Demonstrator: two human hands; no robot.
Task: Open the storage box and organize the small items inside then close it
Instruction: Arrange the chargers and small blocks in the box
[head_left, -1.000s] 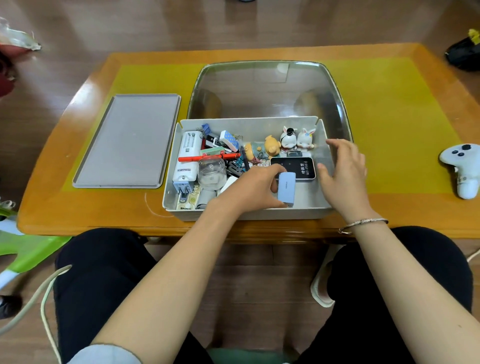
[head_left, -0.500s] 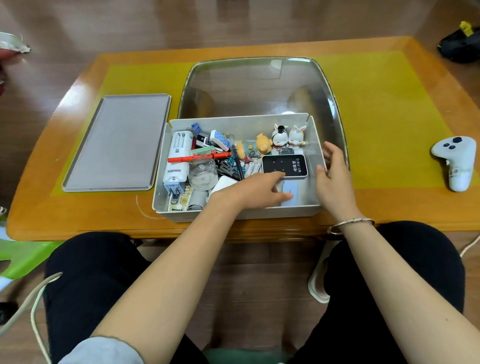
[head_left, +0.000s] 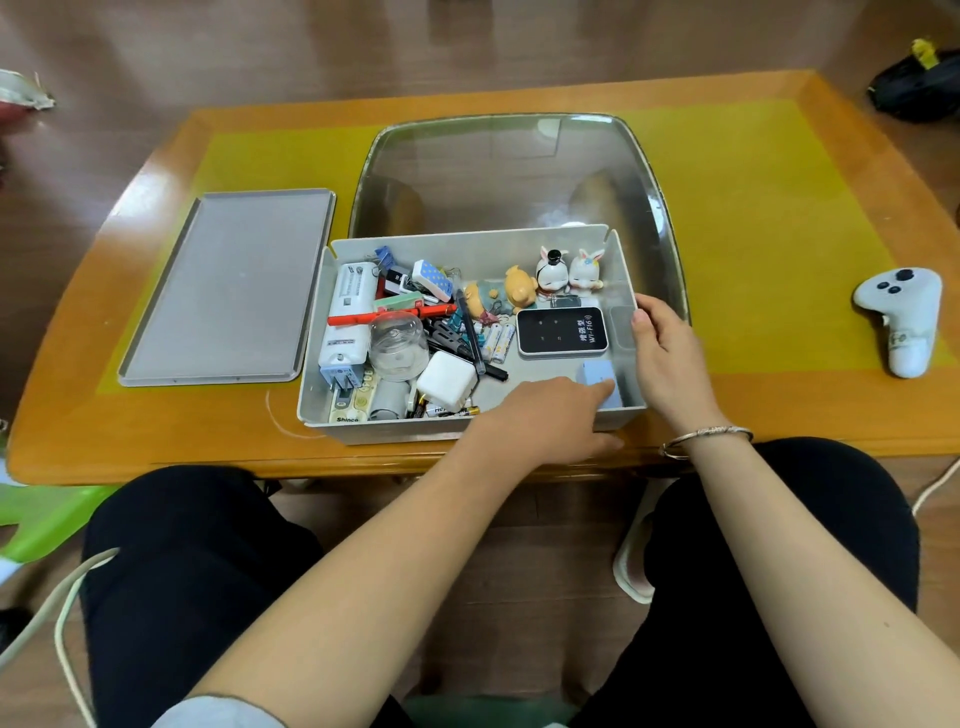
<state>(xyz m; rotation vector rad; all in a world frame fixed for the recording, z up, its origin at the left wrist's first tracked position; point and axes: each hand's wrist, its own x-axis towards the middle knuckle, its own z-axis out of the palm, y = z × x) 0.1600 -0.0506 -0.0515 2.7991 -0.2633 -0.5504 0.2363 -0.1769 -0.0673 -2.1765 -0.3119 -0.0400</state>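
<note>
Storage box (head_left: 470, 427) open at table's near edge. Pale-blue block (head_left: 597, 375) in near-right corner, under left hand (head_left: 545, 415) fingertips, fingers extended. Right hand (head_left: 670, 358) grips right wall, equally near.

I can't see most of the blue block (head_left: 597, 375), left hand (head_left: 550, 415) covers it. Left fingertips hidden behind box (head_left: 467, 431) front wall. Battery (head_left: 452, 411) labels too small to read. Black bag (head_left: 914, 88) cut off at right edge.
</note>
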